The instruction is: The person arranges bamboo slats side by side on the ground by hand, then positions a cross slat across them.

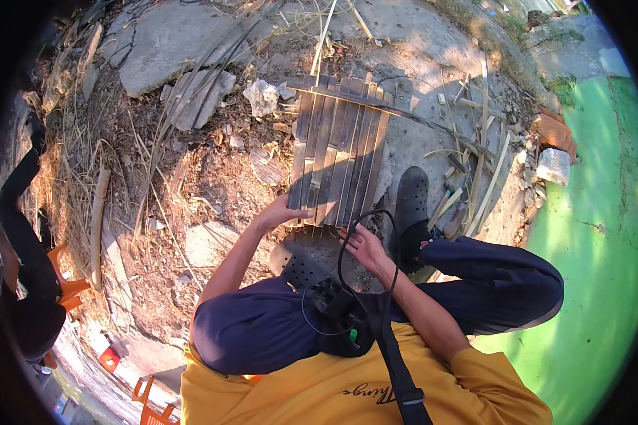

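Observation:
Several narrow dark slats lie side by side as a wooden panel (337, 152) on the ground in front of me. Across its far end runs a long thin strip (418, 119), reaching out to the right. My left hand (282, 214) grips the panel's near left corner, with the thumb on top and the other fingers hidden at its edge. My right hand (365, 248) is at the near right edge, palm up with its fingers apart, and a black cable loops over it. Whether its fingertips touch the slats is unclear.
My shoes (412, 195) stand close to the panel's near end. Split strips (485, 170) lie at the right, beside a green floor (588, 234). Broken stone (262, 98) and dry stalks are at the left. A person in dark clothes (39, 312) is at the far left.

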The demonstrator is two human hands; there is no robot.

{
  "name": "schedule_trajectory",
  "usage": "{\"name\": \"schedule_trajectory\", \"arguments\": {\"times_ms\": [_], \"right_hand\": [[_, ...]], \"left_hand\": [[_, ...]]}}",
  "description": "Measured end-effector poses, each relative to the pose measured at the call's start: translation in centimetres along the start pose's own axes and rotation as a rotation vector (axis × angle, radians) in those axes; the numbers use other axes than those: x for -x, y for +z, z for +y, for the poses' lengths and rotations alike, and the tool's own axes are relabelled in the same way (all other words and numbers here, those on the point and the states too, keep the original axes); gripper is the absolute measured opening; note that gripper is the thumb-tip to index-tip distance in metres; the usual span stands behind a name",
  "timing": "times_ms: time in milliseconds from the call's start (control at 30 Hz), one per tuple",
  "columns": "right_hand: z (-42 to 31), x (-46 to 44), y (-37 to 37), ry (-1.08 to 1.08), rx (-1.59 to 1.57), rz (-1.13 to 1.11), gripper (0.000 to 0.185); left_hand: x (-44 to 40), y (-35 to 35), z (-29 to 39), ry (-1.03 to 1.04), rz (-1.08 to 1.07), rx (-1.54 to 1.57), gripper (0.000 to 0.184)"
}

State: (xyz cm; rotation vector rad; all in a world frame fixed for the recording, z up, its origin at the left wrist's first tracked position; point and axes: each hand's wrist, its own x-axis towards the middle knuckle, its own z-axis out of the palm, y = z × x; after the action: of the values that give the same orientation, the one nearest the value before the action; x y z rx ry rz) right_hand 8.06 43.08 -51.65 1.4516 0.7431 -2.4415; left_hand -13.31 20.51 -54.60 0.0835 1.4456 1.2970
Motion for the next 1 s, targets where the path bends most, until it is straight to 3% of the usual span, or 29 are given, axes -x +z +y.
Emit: {"name": "schedule_trajectory", "arguments": {"times_ms": [67, 200, 367, 467, 600, 667, 1000], "right_hand": [[0.3, -0.3, 0.8, 0.093, -0.094, 0.007, 0.049], [-0.1, 0.2, 2.3, 0.192, -0.05, 0.029, 0.054], [-1.8, -0.8, -0.5, 0.314, 0.038, -0.344, 0.071], [-2.8, -0.9, -1.0, 0.389, -0.017, -0.402, 0.058], [-2.6, -1.4, -0.7, 0.37, 0.032, -0.412, 0.052], [-2.2, -1.9, -0.3, 0.333, 0.108, -0.303, 0.044], [-1.0, -1.5, 0.4, 0.218, 0.252, -0.253, 0.044]], "left_hand": [[0.2, 0.5, -0.1, 0.009, 0.002, 0.043, 0.054], [0.0, 0.5, -0.4, -0.003, -0.006, 0.147, 0.052], [-0.4, 0.1, -0.8, -0.044, -0.012, 0.127, 0.049], [-0.3, 0.1, -0.6, -0.063, -0.008, 0.122, 0.048], [-0.2, -0.3, -0.4, -0.088, -0.05, 0.099, 0.048], [0.0, -0.5, -0.3, -0.092, -0.066, 0.124, 0.049], [-0.3, -0.2, -1.1, -0.05, -0.062, 0.182, 0.044]]}}
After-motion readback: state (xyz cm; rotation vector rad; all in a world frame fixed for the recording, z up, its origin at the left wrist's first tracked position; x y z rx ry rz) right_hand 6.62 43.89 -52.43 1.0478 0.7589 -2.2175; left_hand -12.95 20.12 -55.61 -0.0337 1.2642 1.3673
